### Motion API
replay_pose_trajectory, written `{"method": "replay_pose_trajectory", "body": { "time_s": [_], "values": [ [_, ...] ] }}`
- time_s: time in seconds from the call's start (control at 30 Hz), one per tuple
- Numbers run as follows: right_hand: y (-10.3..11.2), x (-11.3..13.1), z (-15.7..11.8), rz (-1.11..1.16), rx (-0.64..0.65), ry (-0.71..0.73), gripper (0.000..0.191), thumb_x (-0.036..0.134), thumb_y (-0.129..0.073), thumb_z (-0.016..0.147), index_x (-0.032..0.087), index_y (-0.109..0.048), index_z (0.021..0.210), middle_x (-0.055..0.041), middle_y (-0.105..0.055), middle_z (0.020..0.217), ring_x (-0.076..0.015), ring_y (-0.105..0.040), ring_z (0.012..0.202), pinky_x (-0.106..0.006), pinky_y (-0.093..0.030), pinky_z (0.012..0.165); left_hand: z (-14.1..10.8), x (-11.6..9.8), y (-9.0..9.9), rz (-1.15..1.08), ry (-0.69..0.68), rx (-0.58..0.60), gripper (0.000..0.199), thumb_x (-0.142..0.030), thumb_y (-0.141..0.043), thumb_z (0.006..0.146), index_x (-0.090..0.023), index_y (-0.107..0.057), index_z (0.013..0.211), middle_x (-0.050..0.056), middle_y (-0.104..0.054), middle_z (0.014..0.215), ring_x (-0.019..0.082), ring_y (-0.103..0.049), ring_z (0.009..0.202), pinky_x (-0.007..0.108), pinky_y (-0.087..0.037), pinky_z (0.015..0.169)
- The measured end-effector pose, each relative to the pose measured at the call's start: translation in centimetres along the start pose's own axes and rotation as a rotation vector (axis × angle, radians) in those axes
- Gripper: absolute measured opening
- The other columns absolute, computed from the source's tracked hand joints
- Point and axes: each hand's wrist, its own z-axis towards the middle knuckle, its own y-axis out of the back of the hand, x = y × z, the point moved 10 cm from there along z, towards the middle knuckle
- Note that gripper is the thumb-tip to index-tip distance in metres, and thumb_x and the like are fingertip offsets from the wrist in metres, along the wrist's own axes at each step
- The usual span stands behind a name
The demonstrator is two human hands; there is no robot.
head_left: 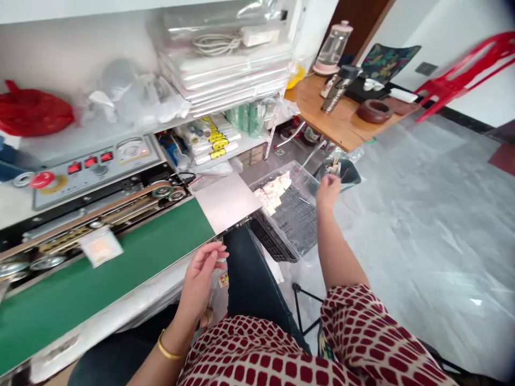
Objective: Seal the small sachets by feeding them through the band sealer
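Hands apart, right fingers closed.
The left hand (204, 264) is held half-open by the belt (161, 236); whether anything is pinched in the right hand (330, 187), near the bin (352, 177), cannot be told.

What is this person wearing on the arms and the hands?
The left hand is bare, with a gold-coloured bangle at the wrist. The right hand is bare too. A patterned sleeve, dark red patches on beige, covers the upper right arm.
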Motion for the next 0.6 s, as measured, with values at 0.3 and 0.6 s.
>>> {"method": "replay_pose_trajectory", "body": {
  "time_s": [0.3,0.6],
  "values": [
    [-18.2,-10.3,-8.5,-0.175,0.682,-0.154,0.048,0.016,-0.049,0.083,0.01,-0.057,0.13,-0.0164,-0.061,0.134,-0.0237,-0.056,0.123,-0.033,-0.043,0.103,0.2,3.6,-3.6,0.239,0.18,0.048,0.03,-0.044,-0.06,0.091,-0.024,-0.068,0.111,0.006,-0.07,0.112,0.018,-0.064,0.093,0.029,-0.051,0.08],
    [-24.2,-10.2,-8.1,-0.295,0.908,-0.029,0.069,0.037,-0.066,0.081,0.018,-0.045,0.144,-0.017,-0.053,0.141,-0.0368,-0.046,0.13,-0.051,-0.036,0.106,1.5,4.6,-8.0,0.351,0.297,0.079,0.037,-0.051,-0.063,0.085,-0.021,-0.071,0.105,0.008,-0.072,0.1,0.019,-0.063,0.078,0.035,-0.052,0.081]
  ]
}}
